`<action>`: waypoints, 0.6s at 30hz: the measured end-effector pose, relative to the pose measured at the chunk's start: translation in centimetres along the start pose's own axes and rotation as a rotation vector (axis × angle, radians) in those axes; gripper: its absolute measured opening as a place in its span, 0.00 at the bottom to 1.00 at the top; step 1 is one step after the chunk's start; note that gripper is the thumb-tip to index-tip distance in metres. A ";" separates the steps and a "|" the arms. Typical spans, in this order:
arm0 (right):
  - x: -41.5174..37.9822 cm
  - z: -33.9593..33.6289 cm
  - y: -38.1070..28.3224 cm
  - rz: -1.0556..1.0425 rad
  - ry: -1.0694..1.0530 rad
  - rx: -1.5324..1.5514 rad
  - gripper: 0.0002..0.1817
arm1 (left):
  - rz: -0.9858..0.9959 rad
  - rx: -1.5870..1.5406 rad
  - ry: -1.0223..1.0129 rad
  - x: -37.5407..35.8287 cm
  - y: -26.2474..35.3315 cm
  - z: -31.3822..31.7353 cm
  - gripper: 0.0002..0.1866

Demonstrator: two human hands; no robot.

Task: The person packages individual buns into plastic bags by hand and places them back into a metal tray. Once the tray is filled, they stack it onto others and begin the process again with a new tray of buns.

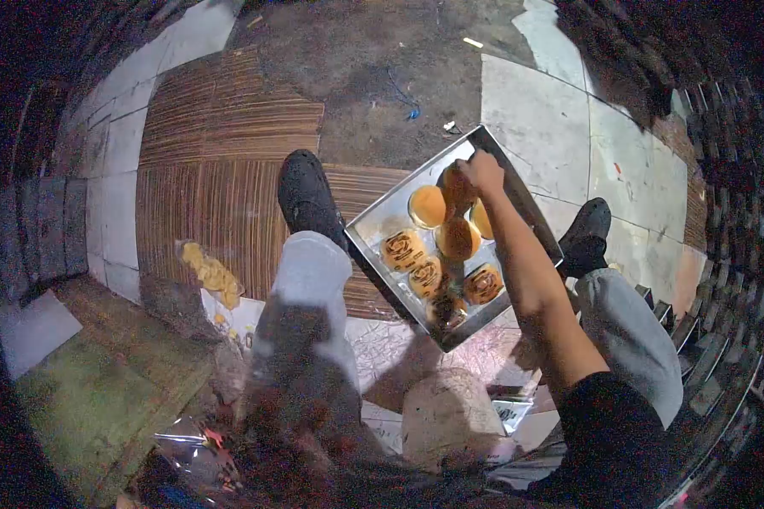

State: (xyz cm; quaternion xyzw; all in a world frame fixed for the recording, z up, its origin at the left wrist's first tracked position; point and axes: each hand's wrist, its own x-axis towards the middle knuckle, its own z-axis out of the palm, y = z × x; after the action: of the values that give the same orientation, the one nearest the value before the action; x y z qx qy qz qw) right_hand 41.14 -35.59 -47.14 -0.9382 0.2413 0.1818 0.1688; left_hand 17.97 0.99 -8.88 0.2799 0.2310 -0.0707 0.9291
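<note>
Buns (458,241) lie in a tray (386,222), some with dark swirls. Right hand (485,173) is at the farthest bun (455,185); whether its fingers (471,165) grip, I cannot tell.

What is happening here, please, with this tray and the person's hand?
A person's right hand reaches into a metal tray of buns, between the legs. It is at a plain bun near the far corner; I cannot tell if it grips it. The swirled buns lie nearer the person. The left hand is out of view.
</note>
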 end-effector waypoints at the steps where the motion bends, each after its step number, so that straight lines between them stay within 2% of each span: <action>1: -1.6 -0.3 0.4 -0.003 0.006 -0.001 0.31 | 0.000 -0.010 -0.005 -0.1 0.0 0.1 0.30; 3: -7.1 -0.9 1.7 -0.213 0.209 0.001 0.25 | 0.000 -0.025 -0.028 -1.0 -0.2 0.5 0.30; 5: -11.2 0.5 6.4 -0.343 0.172 0.436 0.23 | -0.009 -0.048 -0.082 -1.8 -0.2 0.7 0.29; 7: -20.2 -5.4 5.0 -0.161 0.231 0.849 0.20 | -0.005 -0.125 -0.157 -2.5 -0.5 0.8 0.29; 9: -23.3 -4.2 10.3 0.030 0.026 1.218 0.20 | 0.005 -0.190 -0.218 -2.8 -1.0 0.9 0.29; 10: -28.3 -8.4 7.9 0.106 -0.064 1.587 0.23 | 0.022 -0.207 -0.230 -2.7 -1.1 2.0 0.29; 11: -33.9 -13.2 5.3 0.189 -0.178 1.953 0.26 | 0.092 -0.032 -0.020 -3.7 -1.2 3.6 0.25; 13: -40.5 -14.9 6.1 0.112 -0.419 2.131 0.38 | 0.129 -0.001 -0.128 -3.4 -2.0 2.1 0.25; 14: -44.2 -16.1 5.6 0.095 -0.443 2.130 0.38 | 0.122 -0.023 -0.161 -3.1 -2.4 1.8 0.26; 16: -50.6 -19.1 3.0 -0.015 -0.763 2.187 0.43 | 0.103 -0.056 -0.208 -3.1 -2.9 1.9 0.27; 17: -52.0 -20.5 2.2 -0.185 -0.833 2.073 0.46 | 0.091 -0.069 -0.225 -3.2 -3.1 1.9 0.26; 18: -52.3 -20.9 2.2 -0.340 -0.781 1.868 0.44 | 0.108 -0.071 -0.240 -3.6 -3.3 1.9 0.26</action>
State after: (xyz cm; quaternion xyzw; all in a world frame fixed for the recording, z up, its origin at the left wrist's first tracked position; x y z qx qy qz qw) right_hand 2.68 -25.44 -7.23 -0.3296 0.0784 0.1877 0.9220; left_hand 14.72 -2.83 -7.38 0.2483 0.1053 -0.0451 0.9619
